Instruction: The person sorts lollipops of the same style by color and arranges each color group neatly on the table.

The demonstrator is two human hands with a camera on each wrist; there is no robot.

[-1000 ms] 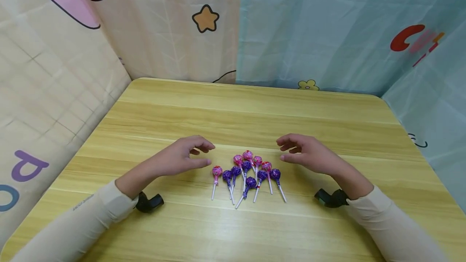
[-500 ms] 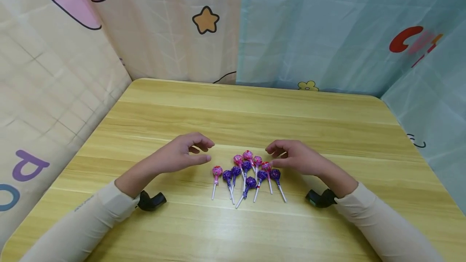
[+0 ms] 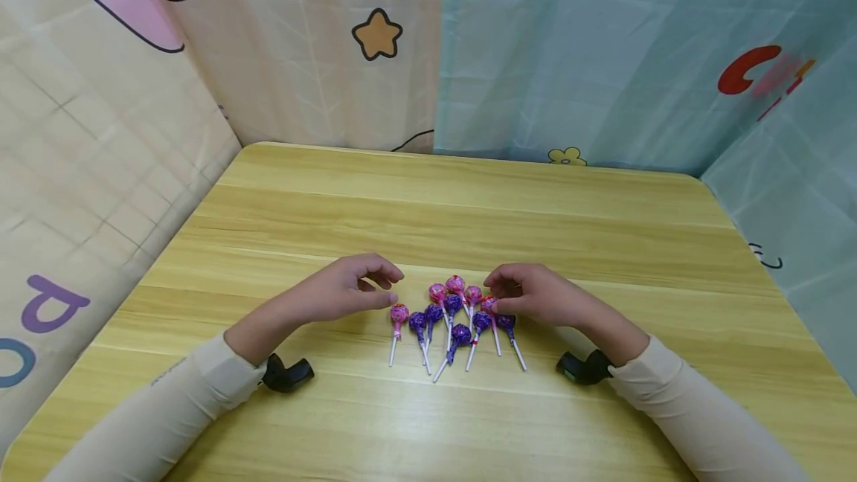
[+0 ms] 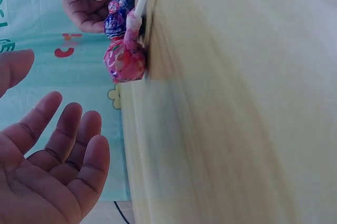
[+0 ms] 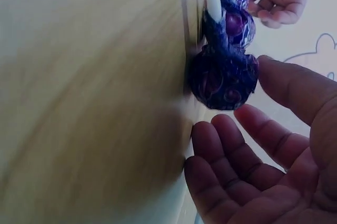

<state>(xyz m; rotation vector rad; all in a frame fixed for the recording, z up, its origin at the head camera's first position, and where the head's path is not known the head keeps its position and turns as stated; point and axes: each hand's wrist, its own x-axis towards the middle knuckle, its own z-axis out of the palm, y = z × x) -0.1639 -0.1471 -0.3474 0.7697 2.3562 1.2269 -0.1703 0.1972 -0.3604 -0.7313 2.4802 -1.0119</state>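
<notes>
Several wrapped lollipops lie in a loose cluster on the wooden table, pink ones mostly behind purple ones, sticks toward me. My left hand (image 3: 351, 287) hovers left of them, its thumb tip close above the leftmost pink lollipop (image 3: 399, 313); in the left wrist view its relaxed fingers (image 4: 67, 129) hold nothing. Over the cluster's right end is my right hand (image 3: 538, 296), thumb and fingers apart. It partly covers the right pink lollipop (image 3: 490, 305) and the rightmost purple lollipop (image 3: 507, 321). In the right wrist view the thumb tip overlaps the edge of a purple lollipop (image 5: 224, 79).
The wooden table (image 3: 428, 430) reaches back to printed curtains (image 3: 569, 43) on the far side and at both sides. A black wrist camera sits under each wrist, the left camera (image 3: 288, 374) and the right camera (image 3: 582, 367) both just above the tabletop.
My right hand has moved left and slightly nearer, from beside the cluster to over its right end. My left hand has shifted slightly right. The lollipops lie as before.
</notes>
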